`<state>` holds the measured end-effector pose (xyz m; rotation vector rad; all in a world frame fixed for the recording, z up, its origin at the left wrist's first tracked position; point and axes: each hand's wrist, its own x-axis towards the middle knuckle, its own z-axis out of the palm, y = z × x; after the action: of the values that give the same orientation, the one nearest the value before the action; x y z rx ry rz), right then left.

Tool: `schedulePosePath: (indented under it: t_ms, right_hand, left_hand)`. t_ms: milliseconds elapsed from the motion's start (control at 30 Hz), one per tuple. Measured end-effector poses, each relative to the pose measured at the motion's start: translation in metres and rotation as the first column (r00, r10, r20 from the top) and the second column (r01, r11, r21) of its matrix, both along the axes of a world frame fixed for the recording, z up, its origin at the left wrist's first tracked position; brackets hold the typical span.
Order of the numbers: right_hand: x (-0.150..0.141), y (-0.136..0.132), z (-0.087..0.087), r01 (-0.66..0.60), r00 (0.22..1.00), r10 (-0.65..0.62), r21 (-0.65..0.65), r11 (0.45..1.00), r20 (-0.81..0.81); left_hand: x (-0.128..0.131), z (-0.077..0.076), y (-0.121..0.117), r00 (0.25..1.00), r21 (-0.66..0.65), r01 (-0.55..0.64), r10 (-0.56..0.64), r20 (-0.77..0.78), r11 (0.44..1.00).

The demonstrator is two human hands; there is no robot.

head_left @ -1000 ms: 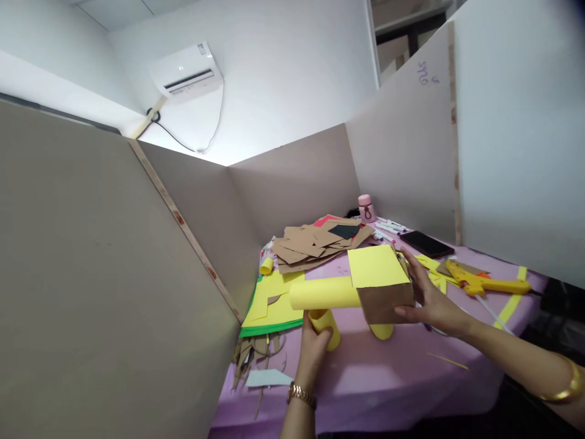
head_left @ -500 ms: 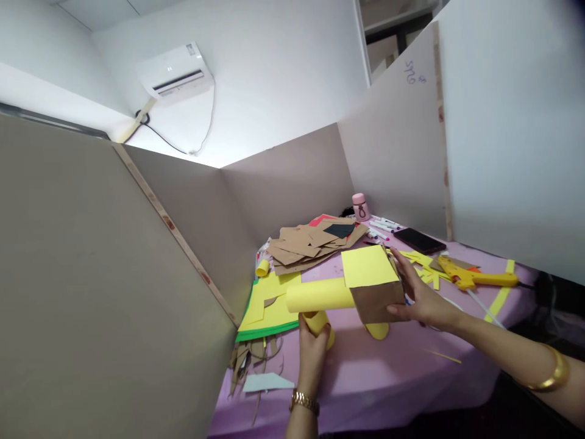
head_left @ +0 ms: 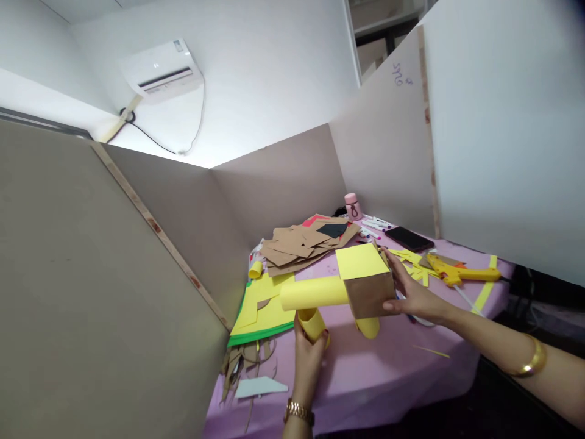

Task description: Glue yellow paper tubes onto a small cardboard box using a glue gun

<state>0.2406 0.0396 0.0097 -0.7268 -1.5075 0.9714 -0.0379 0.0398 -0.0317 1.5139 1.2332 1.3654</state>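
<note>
While the left hand (head_left: 307,355) curls around a yellow tube (head_left: 312,325), the right hand (head_left: 415,297), splayed, clasps a box (head_left: 369,296).

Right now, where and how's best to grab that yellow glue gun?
Probably by its slim handle, from above on your right: the yellow glue gun lies flat with that handle pointing right, away from the yellow-topped box, while its bulkier body sits by the yellow paper strips. Stop short of the dark cord at the handle's end.
</note>
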Motion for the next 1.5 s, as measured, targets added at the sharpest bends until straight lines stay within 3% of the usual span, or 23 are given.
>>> schedulePosePath:
  t_ms: [533,733,933,1267,1500]
  right_hand:
    - [-0.003,-0.001,0.0,0.026,1.0,-0.026,0.003,1.0,0.013]
    - [-0.005,-0.004,0.0,0.013,1.0,-0.013,-0.017,1.0,0.028]
    - [-0.007,-0.004,0.002,-0.001,1.0,0.001,-0.04,0.999,0.002]
    - [-0.004,-0.004,0.006,0.021,0.998,-0.023,-0.026,0.999,-0.05]
    - [-0.002,-0.001,0.001,0.032,0.999,-0.032,-0.006,0.999,-0.002]
  left_hand:
    - [-0.005,0.004,-0.01,0.998,-0.06,0.031,-0.028,0.049,0.998]
    - [-0.013,0.018,-0.008,0.987,0.091,-0.156,0.158,-0.011,0.984]
    - [-0.021,0.035,-0.001,0.988,0.174,-0.13,0.143,-0.066,0.976]
    - [-0.018,0.027,-0.002,0.995,0.18,-0.072,0.058,0.082,0.981]
    - [-0.022,0.02,-0.002,0.995,0.173,-0.093,0.085,0.055,0.981]
